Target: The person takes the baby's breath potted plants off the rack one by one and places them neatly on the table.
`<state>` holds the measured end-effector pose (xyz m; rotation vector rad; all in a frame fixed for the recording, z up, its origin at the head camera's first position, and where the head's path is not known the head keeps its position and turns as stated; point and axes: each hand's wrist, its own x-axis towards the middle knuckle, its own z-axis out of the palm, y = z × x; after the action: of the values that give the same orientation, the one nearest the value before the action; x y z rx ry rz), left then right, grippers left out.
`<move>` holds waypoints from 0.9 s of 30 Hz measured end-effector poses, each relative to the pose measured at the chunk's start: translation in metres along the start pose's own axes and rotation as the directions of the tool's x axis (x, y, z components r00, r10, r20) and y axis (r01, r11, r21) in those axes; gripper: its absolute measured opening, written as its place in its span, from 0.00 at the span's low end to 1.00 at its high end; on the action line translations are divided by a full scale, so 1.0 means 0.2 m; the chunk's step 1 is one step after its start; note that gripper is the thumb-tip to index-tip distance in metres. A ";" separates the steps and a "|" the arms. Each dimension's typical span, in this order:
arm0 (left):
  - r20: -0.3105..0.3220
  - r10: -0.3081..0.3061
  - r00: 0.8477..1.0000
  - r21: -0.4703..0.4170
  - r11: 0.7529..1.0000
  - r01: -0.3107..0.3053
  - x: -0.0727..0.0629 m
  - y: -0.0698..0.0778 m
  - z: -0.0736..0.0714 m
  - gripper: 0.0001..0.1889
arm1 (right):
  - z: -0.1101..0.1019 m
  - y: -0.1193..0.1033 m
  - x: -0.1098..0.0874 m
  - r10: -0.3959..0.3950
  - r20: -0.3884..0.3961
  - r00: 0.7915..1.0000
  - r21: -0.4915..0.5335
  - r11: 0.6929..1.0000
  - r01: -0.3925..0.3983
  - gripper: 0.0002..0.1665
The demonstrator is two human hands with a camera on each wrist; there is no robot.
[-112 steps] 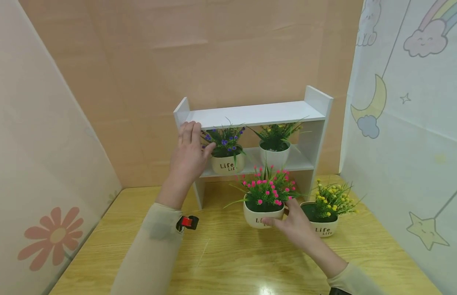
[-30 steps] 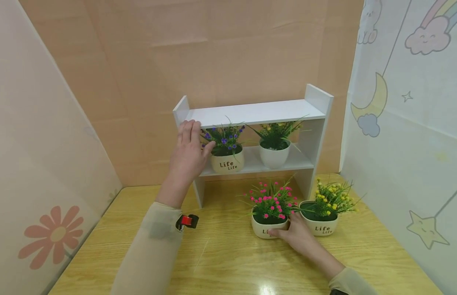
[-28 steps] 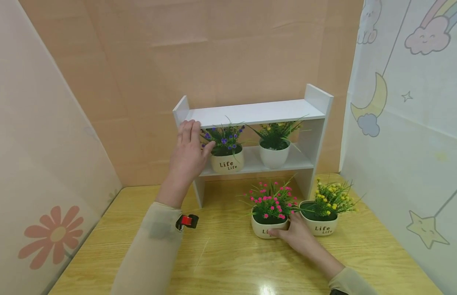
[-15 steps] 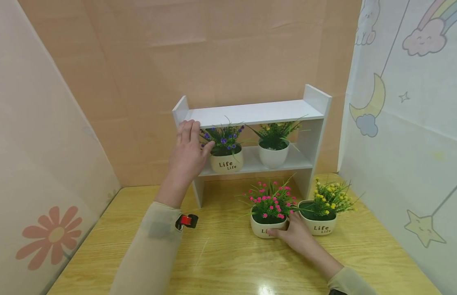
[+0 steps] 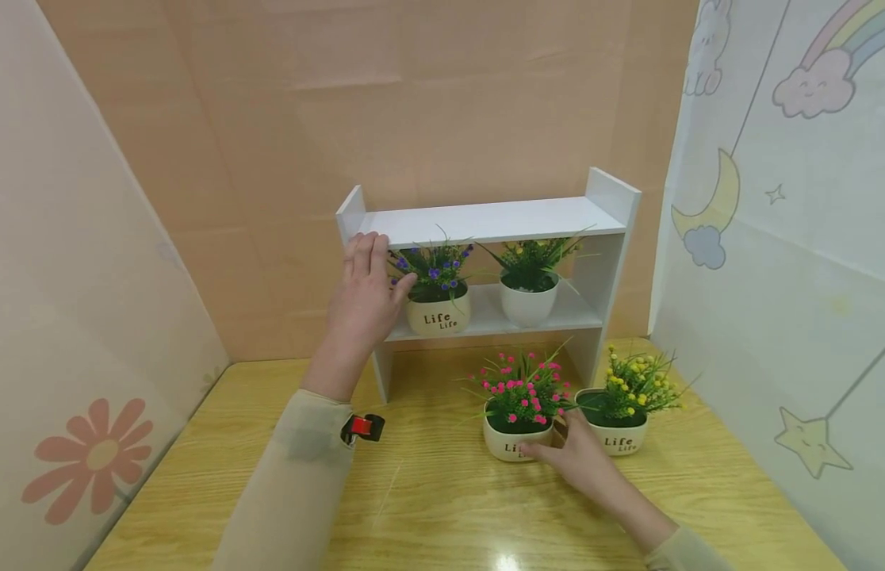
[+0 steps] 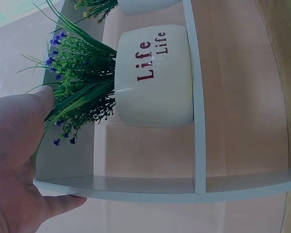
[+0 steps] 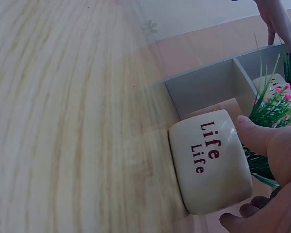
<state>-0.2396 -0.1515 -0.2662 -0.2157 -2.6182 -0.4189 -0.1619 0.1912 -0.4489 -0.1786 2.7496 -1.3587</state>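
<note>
Right hand (image 5: 581, 456) holds the pink-flowered pot (image 5: 505, 442) on the table, left hand (image 5: 360, 303) on the white shelf (image 5: 485, 220)

Head view: The pink-flowered pot stands upright on the wooden table (image 5: 428, 507), near of the shelf and toward its right end. The right hand grips it at its right side, thumb on the near face. Just to the right is a yellow-flowered pot (image 5: 622, 441). The left hand touches the shelf's near left corner, fingers straight and thumb spread wide. On the middle board, a purple-flowered pot (image 5: 437, 316) stands at left and a plain white pot (image 5: 528, 305) at right.

Left wrist view: The thumb lies on the inner side of the shelf's left upright and a finger on the outer side, with the purple flowers beside the thumb.

Right wrist view: The thumb is at the rim of the pink-flowered pot, the other fingers round its right side. Its base meets the table and its "Life" lettering (image 7: 207, 148) faces near. The shelf stands on the far side.
</note>
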 end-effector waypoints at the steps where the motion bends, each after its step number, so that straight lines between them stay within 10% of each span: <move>1: 0.000 0.002 1.000 -0.001 1.000 -0.002 0.00 0.00 0.00 0.43 | -0.01 -0.01 -0.01 0.012 0.006 1.000 0.004 1.000 -0.012 0.72; 14: -0.008 0.010 1.000 -0.008 1.000 -0.010 0.00 0.00 0.00 0.43 | -0.11 -0.14 -0.08 -0.096 0.041 0.995 0.265 0.961 0.081 0.75; 27: -0.006 0.012 1.000 -0.020 1.000 -0.013 -0.01 0.00 -0.01 0.43 | -0.20 -0.26 -0.12 -0.321 -0.085 0.943 0.006 0.947 0.322 0.69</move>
<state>-0.2363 -0.1531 -0.2652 -0.2370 -2.6067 -0.4408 -0.1385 0.1944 -0.3833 -0.6083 2.8684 -1.4940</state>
